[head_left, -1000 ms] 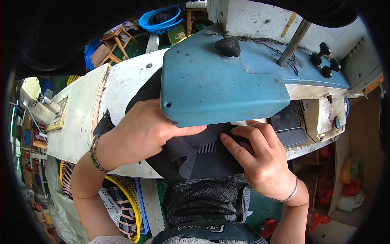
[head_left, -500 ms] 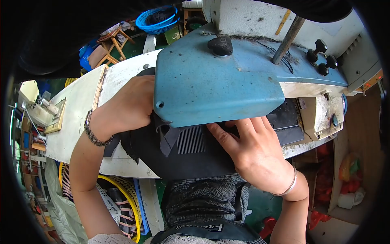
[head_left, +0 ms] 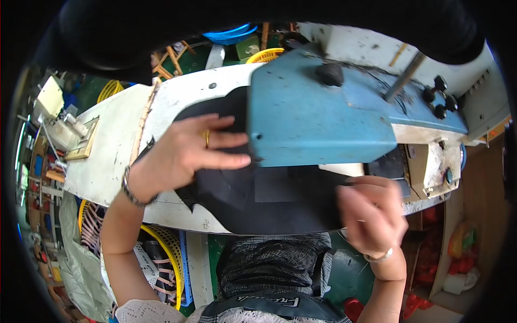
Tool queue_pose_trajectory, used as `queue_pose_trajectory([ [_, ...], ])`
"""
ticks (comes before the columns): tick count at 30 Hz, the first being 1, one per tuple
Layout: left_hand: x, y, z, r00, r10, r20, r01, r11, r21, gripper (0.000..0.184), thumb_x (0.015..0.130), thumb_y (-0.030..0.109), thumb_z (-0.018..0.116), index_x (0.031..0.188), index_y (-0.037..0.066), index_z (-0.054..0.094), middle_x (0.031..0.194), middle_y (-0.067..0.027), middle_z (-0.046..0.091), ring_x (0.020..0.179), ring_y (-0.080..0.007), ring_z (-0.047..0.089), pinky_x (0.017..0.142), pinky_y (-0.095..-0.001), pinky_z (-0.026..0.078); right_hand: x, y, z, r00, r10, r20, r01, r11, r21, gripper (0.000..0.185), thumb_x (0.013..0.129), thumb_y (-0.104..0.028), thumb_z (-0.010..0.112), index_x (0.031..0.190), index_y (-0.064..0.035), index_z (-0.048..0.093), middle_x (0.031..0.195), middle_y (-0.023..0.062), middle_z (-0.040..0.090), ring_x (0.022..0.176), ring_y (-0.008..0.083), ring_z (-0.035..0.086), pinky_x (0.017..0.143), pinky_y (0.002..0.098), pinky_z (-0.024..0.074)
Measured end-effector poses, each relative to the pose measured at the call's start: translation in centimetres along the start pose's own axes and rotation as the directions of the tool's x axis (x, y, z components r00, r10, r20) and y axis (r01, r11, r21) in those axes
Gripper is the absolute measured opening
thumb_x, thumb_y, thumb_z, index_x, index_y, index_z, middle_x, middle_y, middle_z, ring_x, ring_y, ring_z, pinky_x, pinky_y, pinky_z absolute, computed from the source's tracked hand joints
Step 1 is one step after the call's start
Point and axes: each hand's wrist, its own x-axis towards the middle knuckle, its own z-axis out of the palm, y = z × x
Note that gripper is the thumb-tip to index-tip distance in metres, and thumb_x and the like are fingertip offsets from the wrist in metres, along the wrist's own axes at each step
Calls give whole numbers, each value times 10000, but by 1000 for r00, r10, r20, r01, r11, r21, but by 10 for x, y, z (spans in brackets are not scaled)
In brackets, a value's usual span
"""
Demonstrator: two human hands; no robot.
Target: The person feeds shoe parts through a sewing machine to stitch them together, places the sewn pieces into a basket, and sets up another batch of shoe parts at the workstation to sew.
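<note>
A large black sheet-like piece (head_left: 231, 210) with a finely ribbed patch lies on the white worktable, partly under the blue machine head (head_left: 318, 124). My left hand (head_left: 188, 148) rests over its left part, fingers spread towards the machine head's left corner, with a ring and a bracelet on it. At the right edge of the black piece is my right hand (head_left: 374, 212), its fingers curled and smeared by motion. Whether it grips that edge I cannot make out. What lies beneath the machine head is hidden.
The white worktable (head_left: 116, 145) extends left. A metal rod (head_left: 406, 75) and black knobs (head_left: 439, 99) stand on the machine. Below left is a yellow basket (head_left: 172, 258) holding dark pieces with pale straps. More baskets (head_left: 231, 35) and wooden stools sit behind.
My left hand has gone from a closed hold beside the machine head to spread fingers over the black piece. My right hand has drawn back right from the machine. The folded flap no longer stands up.
</note>
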Motion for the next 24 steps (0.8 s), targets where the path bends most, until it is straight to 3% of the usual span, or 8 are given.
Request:
queue_pose_trajectory([
  [3,-29,22,3,999,0,-48,2,1000,29,326,804,189,627,1070,181,816,1240,-57,726,1169,-364,669,1028,-484,530,10,8,-16,915,12,-403,-162,926,-341,272,865,66,710,1131,13,731,1100,128,700,1002,236,638,920,351,522],
  [5,-44,33,5,996,11,-91,-3,996,89,311,810,196,627,1057,203,816,1247,-32,725,1192,-351,664,1021,-492,543,50,30,-9,786,1,-619,-161,966,-203,215,911,46,709,1125,29,728,1096,118,710,982,206,633,923,332,510],
  [8,-64,47,3,990,26,-142,0,984,178,268,802,182,673,1032,215,806,1247,-9,722,1203,-347,660,1011,-495,558,62,51,-27,909,-42,-415,-154,891,-427,187,920,37,722,1107,37,724,1083,93,725,956,151,639,892,313,517],
  [16,-161,26,-3,930,-154,-333,294,855,427,253,840,103,650,1050,137,789,1209,-74,739,1233,-357,647,1031,-520,534,61,88,-64,786,298,-542,-482,844,-234,203,963,-135,738,1109,3,768,1012,52,765,943,76,687,859,223,526],
  [19,-219,-16,19,757,-637,-146,611,610,504,758,750,157,803,1467,124,557,1537,-158,505,1485,-419,365,1204,-595,276,66,80,-60,739,326,-590,-487,863,-133,207,959,-124,740,1119,3,772,1026,47,769,951,77,687,876,223,524],
  [21,-219,8,35,343,-939,41,869,334,365,1330,581,298,953,1643,91,180,1688,-205,199,1576,-422,81,1244,-587,117,63,82,-63,739,363,-567,-522,841,-142,190,947,-115,752,1091,6,779,990,40,771,931,71,685,877,222,527],
  [22,-217,5,40,450,-881,145,843,473,256,1610,443,413,1003,1642,44,-8,1708,-226,42,1581,-417,-44,1245,-577,105,65,77,-61,741,349,-573,-528,831,-176,190,941,-130,764,1072,7,781,953,41,774,908,69,687,842,213,529],
  [24,-195,13,58,720,-693,28,691,720,66,1442,518,458,967,1625,14,155,1686,-213,187,1581,-401,70,1249,-555,118,66,71,-62,752,345,-562,-542,808,-230,200,941,-155,769,1060,6,783,920,42,778,886,68,688,814,209,530],
])
